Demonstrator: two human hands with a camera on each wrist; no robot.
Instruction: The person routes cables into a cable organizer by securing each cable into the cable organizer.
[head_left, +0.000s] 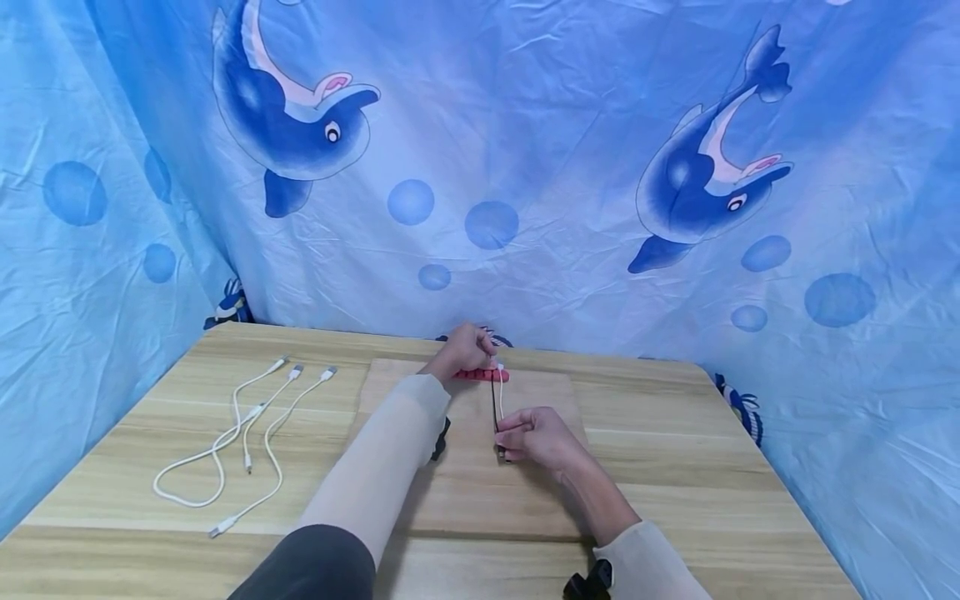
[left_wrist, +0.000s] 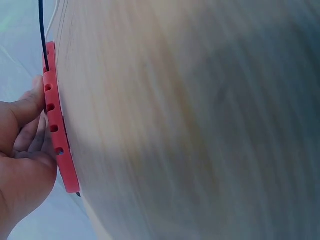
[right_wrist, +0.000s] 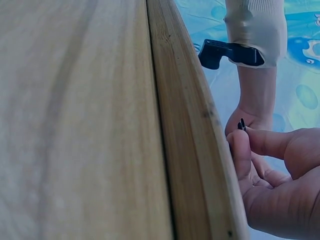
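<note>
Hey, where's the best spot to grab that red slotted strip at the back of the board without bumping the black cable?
Probably the red strip's solid left end, coming in from the left. The strip is long and narrow, and the left wrist view shows that end plain past its last slot, while the black cable meets it toward the opposite end.

Red slotted strip (left_wrist: 56, 140), thin black cable (left_wrist: 43, 35), slim white cables (head_left: 215, 450); tan wood-grain tabletop (head_left: 675, 450); blue dolphin-and-bubble-print cloth backdrop (head_left: 540, 117).

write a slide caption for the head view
Left hand at a red strip, right hand pinching a black cable, white cables lying to the left.
</note>
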